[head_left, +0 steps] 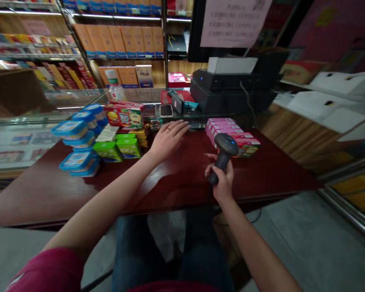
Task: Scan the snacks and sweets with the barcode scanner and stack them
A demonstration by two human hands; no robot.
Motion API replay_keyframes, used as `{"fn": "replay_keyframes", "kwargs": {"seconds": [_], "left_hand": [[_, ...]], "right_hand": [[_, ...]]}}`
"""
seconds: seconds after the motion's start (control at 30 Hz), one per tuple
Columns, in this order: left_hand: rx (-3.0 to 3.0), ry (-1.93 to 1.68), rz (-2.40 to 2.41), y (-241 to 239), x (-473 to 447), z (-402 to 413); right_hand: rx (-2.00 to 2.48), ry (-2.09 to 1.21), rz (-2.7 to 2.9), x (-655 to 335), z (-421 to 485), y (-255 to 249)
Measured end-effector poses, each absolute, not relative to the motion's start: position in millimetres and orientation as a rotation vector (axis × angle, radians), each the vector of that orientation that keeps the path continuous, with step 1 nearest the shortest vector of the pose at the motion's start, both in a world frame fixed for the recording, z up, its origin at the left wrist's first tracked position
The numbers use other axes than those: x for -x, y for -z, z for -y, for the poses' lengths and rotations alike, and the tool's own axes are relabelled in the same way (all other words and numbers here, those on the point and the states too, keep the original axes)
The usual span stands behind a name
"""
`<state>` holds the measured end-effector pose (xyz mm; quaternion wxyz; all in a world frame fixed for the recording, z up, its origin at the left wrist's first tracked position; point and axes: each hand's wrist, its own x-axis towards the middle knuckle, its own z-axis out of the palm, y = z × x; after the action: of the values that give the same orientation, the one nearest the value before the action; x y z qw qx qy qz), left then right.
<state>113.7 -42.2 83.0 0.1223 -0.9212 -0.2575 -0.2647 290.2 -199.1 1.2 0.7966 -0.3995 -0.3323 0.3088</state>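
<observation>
Blue-lidded tubs (74, 129): stacked near the desk's (173, 186) left edge; lids have pale labels, which I cannot read.
Green boxes (129, 147): beside the tubs, well back from the front edge; probably light card, easy to crush.
Red boxes (124, 114): behind the green ones, toward the back edge; pictures are printed, the words too blurred.
Left hand (168, 140): open, palm down, fingers stretched, holding nothing; whether it touches the desk, I cannot tell.
Pink boxes (220, 126): in a row near the back edge, right half.
Right hand (222, 184): closed around the scanner's handle.
Scanner (222, 159): above the desk's right half; likely light, of stiff plastic; the handle is the proper place to hold; no brand readable.
Paper (234, 24): on the monitor (196, 36); printed lines, not readable.
</observation>
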Motion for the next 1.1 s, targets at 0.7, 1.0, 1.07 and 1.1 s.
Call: {"fn": "replay_keyframes", "kwargs": {"seconds": [0.7, 1.0, 1.07, 1.1], "left_hand": [[2.755, 1.334, 0.766, 10.6, -186.5, 73.1], [2.485, 1.309, 1.491, 10.3, -98.9, 25.1], [2.464, 1.273, 1.587, 8.5, -99.8, 23.8], [2.465, 1.262, 1.615, 7.6, -100.8, 24.0]], "right_hand": [[0.979, -0.420, 0.541, -348.2, 250.1, 14.3], [1.112, -0.970, 0.950, -304.7, 201.4, 1.2], [1.138, -1.009, 0.929, -293.7, 189.7, 0.0], [1.150, -1.016, 0.912, -289.7, 186.2, 0.1]]}}
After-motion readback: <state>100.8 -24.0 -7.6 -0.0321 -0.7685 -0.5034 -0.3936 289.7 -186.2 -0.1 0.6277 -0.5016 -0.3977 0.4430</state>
